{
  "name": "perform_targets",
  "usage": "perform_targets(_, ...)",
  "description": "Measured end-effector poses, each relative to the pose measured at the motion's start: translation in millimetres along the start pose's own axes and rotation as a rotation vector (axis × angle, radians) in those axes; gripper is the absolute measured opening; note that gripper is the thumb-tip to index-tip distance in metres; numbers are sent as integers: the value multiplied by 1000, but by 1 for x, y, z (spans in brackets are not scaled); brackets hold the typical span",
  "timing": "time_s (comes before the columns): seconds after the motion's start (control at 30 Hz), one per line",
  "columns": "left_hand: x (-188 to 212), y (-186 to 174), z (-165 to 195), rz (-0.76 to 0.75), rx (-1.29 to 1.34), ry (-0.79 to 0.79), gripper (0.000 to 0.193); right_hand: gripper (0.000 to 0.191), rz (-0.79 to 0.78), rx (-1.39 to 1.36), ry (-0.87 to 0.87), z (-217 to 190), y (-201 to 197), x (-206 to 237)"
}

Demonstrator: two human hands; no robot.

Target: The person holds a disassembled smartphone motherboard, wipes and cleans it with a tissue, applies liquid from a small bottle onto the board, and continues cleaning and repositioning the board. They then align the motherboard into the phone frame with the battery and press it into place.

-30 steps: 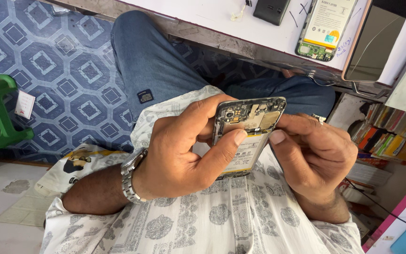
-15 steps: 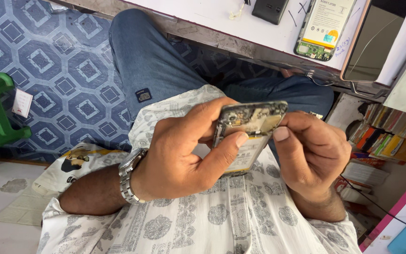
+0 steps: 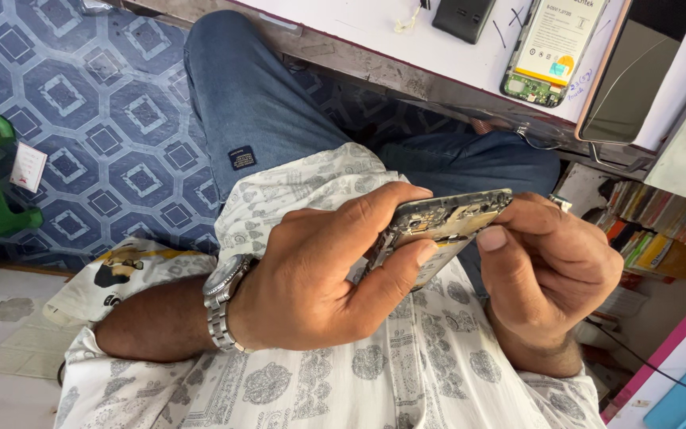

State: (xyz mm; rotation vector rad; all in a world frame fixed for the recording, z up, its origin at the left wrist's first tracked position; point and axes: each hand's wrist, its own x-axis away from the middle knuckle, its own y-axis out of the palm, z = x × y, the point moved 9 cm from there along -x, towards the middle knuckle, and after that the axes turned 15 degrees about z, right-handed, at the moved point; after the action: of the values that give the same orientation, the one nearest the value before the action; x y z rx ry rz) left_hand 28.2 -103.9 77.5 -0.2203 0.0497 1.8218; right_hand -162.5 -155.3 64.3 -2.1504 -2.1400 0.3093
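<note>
My left hand is wrapped around an opened phone, fingers curled behind it and thumb pressed on the near edge, so it's shut on the phone and held over my lap, above my patterned shirt. Back cover already off, the board and metal shields are showing along the top edge, and the pale battery area below is mostly hidden by my thumb. My right hand is closed in a pinch at the phone's right end, thumb tip touching the frame corner; can't tell if there's a small tool or part between the fingers, too hidden. So as I judge it: opening is done, inner work at the top right corner is in hand, nothing looks refitted yet. Closing up is left, and no cover is visible near my hands. On the white bench ahead, well apart from my hands, lies another opened phone with its battery exposed, a dark small case and a tablet-like screen. Wristwatch on my left wrist, jeans below, patterned blue floor to the left.
</note>
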Motion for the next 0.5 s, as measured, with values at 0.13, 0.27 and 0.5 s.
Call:
perform_targets(0.13,0,-1,2,-11,6,8,41,14,10,-42,28,3,0,0)
perform_targets(0.27,1,-1,1,-21,9,14,42,15,4,-50,43,5,-2,1)
perform_targets(0.5,2,1,-2,-28,23,-10,41,15,-3,-26,64,8,-3,0)
